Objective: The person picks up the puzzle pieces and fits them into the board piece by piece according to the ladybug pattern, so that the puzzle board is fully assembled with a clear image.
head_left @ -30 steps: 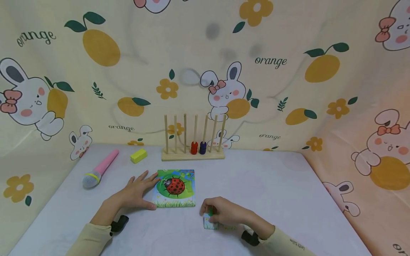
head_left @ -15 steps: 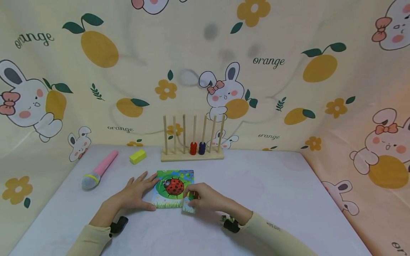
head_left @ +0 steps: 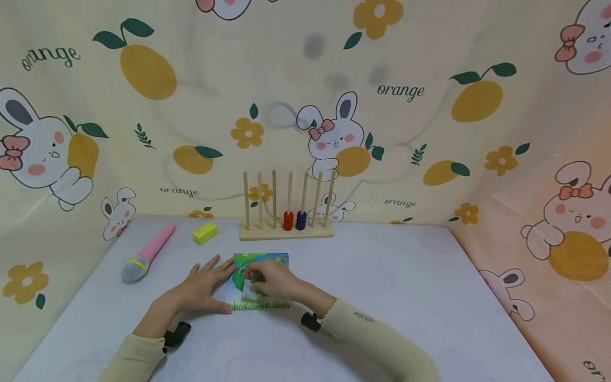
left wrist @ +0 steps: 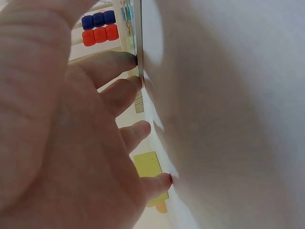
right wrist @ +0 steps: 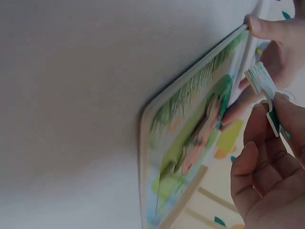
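A square ladybug jigsaw puzzle (head_left: pixel 282 260) with a grass border lies on the white table. My left hand (head_left: pixel 202 288) is spread with straight fingers, fingertips and thumb at the puzzle's left edge; the left wrist view shows two fingertips against its rim (left wrist: pixel 139 38). My right hand (head_left: pixel 277 280) is over the puzzle, hiding most of the ladybug. Between thumb and fingers it pinches a small puzzle piece (right wrist: pixel 261 78), pale blue with green grass print, tilted and raised above the puzzle in the right wrist view.
Behind the puzzle stands a wooden peg rack (head_left: pixel 286 233) with red beads (head_left: pixel 288 220) and dark blue beads (head_left: pixel 301 220). A yellow block (head_left: pixel 205 233) and a pink toy microphone (head_left: pixel 149 253) lie at back left. A green-edged scrap (head_left: pixel 340 340) peeks out by the right sleeve.
My right hand has carried the puzzle piece from the table at the right, leftward and away from me, to over the puzzle. My left hand has stayed at the puzzle's left edge.
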